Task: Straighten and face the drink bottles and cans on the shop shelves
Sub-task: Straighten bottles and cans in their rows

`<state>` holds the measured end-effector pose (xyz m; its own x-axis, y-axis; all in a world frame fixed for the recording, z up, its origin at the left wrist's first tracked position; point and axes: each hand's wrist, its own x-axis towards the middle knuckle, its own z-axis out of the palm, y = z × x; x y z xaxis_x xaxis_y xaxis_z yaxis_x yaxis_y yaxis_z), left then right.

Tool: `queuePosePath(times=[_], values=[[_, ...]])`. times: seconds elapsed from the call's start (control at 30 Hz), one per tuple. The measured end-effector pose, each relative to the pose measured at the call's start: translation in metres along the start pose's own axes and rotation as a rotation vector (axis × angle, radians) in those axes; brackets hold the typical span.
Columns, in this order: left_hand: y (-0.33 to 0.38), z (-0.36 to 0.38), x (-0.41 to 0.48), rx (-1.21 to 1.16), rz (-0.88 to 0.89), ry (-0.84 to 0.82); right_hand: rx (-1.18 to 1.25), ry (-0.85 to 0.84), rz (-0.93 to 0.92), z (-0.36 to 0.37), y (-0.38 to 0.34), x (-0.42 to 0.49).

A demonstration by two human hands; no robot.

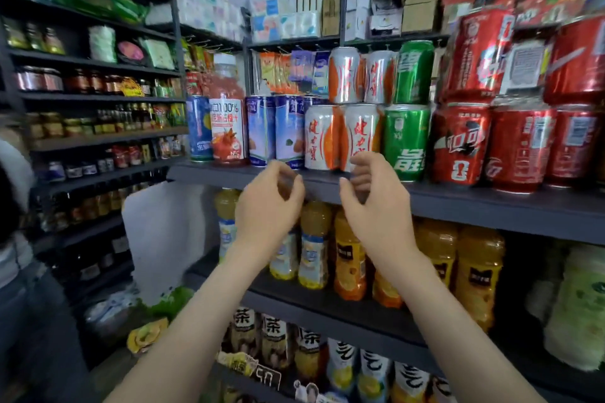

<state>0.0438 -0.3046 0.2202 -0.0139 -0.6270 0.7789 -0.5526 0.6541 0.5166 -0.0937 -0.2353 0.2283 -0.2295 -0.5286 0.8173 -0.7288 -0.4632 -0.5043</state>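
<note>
Hands hover at the shelf (458, 203) edge: left hand (268, 203) and right hand (373, 203), each grip loosely curled, holding nothing. Just above stand the white-and-orange cans (322, 137), with upper cans (343, 75) stacked on them. Twisting a lower one roughly could topple that tier.

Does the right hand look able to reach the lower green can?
Probably yes: the right hand, empty, is just left of the lower green can, which stands unblocked at the shelf front.

Jars (39, 78) stand at the left, tissue packs (284, 24) and cardboard boxes (420, 0) up top
</note>
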Motion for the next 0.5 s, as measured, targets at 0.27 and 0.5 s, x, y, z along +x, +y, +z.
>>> queuePosePath(times=[0.27,0.5], values=[[-0.088,-0.027,0.12,0.17,-0.253,0.065,-0.022,0.008,0.048,0.106,-0.055,0.047],[-0.117,-0.004,0.132,-0.051,-0.32,-0.05,-0.055,0.074,0.093,0.128,-0.054,0.048]])
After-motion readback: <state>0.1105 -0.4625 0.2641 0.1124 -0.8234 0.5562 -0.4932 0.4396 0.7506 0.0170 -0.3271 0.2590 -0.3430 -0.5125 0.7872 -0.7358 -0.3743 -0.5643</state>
